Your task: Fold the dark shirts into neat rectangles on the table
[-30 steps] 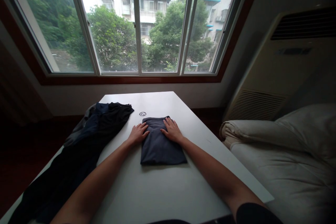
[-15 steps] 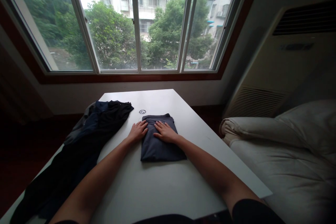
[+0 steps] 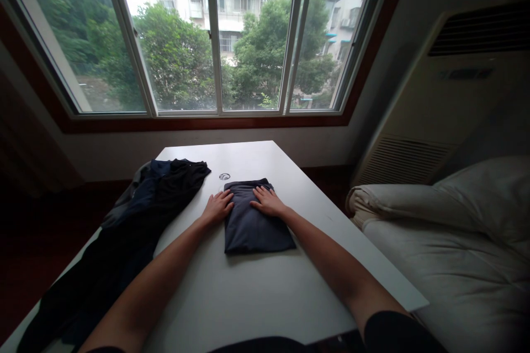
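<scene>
A dark grey-blue garment (image 3: 254, 231), folded into a flat rectangle, lies on the white table (image 3: 232, 298). My left hand (image 3: 218, 207) rests at its left edge, fingers stretched out with the tips on the cloth. Across the upper right part of the fold lies my right hand (image 3: 269, 201), flat, its fingers spread on the fabric. Neither hand grips anything. What kind of garment it is, the folding hides.
Along the table's left side lies a loose heap of dark clothes (image 3: 124, 231). A small round dark mark (image 3: 224, 176) is on the tabletop beyond the fold. To the right stands a light padded sofa (image 3: 439, 253), with an air conditioner (image 3: 447, 94) behind it.
My right hand has slid slightly to the right and away from me across the garment. The garment has shifted a touch to the right; my left hand has hardly moved.
</scene>
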### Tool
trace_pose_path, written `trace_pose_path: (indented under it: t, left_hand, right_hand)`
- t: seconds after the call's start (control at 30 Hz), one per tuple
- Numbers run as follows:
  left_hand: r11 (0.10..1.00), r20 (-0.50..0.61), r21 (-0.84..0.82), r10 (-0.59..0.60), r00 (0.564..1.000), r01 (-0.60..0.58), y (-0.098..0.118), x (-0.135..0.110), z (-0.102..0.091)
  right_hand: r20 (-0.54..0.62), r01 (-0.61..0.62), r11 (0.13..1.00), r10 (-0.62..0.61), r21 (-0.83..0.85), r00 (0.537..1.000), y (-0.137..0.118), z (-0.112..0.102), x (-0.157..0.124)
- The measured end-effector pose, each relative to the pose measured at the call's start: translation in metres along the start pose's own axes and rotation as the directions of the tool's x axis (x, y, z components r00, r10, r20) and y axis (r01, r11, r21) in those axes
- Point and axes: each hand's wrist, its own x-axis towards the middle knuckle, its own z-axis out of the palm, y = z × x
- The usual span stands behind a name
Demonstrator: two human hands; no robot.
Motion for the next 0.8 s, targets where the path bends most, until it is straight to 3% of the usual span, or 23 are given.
trace_pose_path:
  t: [0.8]
  left_hand:
    - [0.998, 0.009, 0.064, -0.006, 1.000, 0.005, 0.0006, 0.0002, 0.0003]
  right_hand:
    - [-0.104, -0.010, 1.000, 0.007, -0.023, 0.995, 0.0031, 0.0084, -0.0034]
